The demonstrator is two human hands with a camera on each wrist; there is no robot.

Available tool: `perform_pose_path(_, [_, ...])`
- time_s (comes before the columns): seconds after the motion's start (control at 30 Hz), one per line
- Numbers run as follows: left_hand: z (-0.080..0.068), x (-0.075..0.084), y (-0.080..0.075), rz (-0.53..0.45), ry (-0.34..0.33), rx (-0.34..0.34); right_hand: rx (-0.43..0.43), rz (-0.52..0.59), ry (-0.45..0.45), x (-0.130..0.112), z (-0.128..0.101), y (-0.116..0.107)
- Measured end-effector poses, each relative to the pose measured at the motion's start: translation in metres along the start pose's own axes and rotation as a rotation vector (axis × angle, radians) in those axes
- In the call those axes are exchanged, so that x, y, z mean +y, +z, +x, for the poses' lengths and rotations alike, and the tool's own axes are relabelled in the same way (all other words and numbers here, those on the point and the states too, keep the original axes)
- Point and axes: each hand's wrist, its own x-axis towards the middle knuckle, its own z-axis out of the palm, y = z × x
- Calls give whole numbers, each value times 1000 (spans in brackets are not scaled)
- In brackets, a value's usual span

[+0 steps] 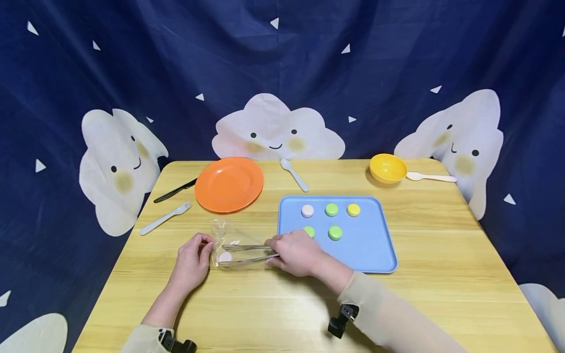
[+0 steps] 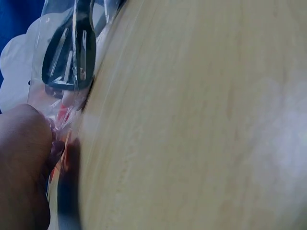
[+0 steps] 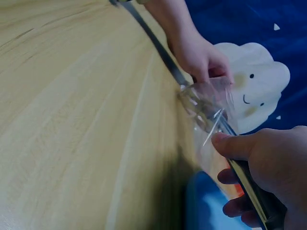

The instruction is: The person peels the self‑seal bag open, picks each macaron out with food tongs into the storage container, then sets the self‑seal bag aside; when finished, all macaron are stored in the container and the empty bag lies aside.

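In the head view my left hand [image 1: 192, 262] pinches the closed end of a clear plastic bag [image 1: 219, 229] just above the table. My right hand [image 1: 296, 252] holds metal tongs [image 1: 253, 247], their tips inside the bag. The two arms of the tongs stand apart, with a pale pink macaron [image 1: 225, 257] near the tips. Whether the tongs touch it I cannot tell. Seen from the left wrist, the slotted dark tong head [image 2: 67, 55] shows through the film. My right thumb and fingers wrap the tongs' handle [image 3: 249, 191] in the right wrist view.
A blue tray [image 1: 362, 252] with several macarons, pink, green and yellow, lies under and beyond my right hand. Behind are an orange plate [image 1: 229, 185], black knife [image 1: 175, 190], pale fork [image 1: 165, 218], grey spoon [image 1: 294, 175], yellow bowl [image 1: 388, 169] and whitish spoon [image 1: 431, 177].
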Motion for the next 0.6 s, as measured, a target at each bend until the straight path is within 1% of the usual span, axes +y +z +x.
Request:
perform_pose_path(0.17, [0, 1, 0, 1, 3, 3, -4, -44, 4, -5, 1, 2])
perform_pose_path(0.3, [-1, 0, 1, 3, -2, -1, 12, -73, -8, -4, -2, 2])
perform_pose_path(0.43, [-1, 0, 0, 3, -10, -14, 41, -64, -18, 2, -9, 1])
perform_pose_path(0.6, [-2, -1, 0, -7, -15, -23, 85, -19, -7, 11, -22, -10])
